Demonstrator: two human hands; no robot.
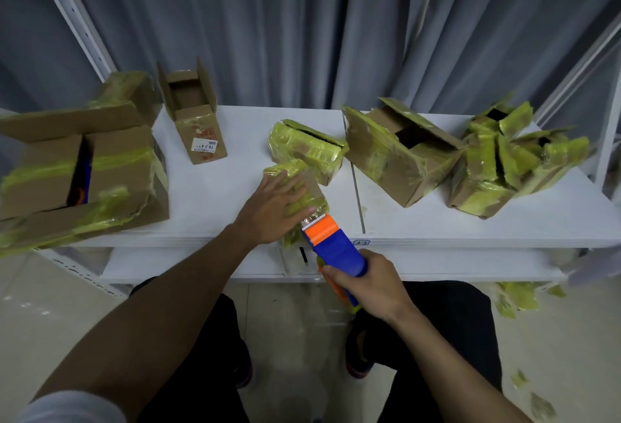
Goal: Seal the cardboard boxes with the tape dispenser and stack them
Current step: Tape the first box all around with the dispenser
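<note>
1. At the white table [235, 167], we see the unsealed stock. A large taped carton [111, 170] gapes open at the left edge, and two crumpled cartons [403, 160] stand at the right with their flaps up.
2. The box in hand [311, 187] is small and lies at the table's front edge, just before another tape-wrapped box [309, 147]. We judge it light. Its cardboard looks soft and creased, and layers of glossy yellow-green tape likely make it slippery, so it could skid or buckle under a hard pull.
3. The blue-and-orange tape dispenser [336, 248] meets the box's near end with its toothed blade. It looks rigid and easy to steer, and we would take it by the handle.
4. Our left hand [272, 211] lies flat on the box with its fingers spread, pinning it down. We think this broad top is the best place to hold it, well behind the blade.
5. Our right hand [369, 285] is wrapped around the dispenser's handle.
</note>
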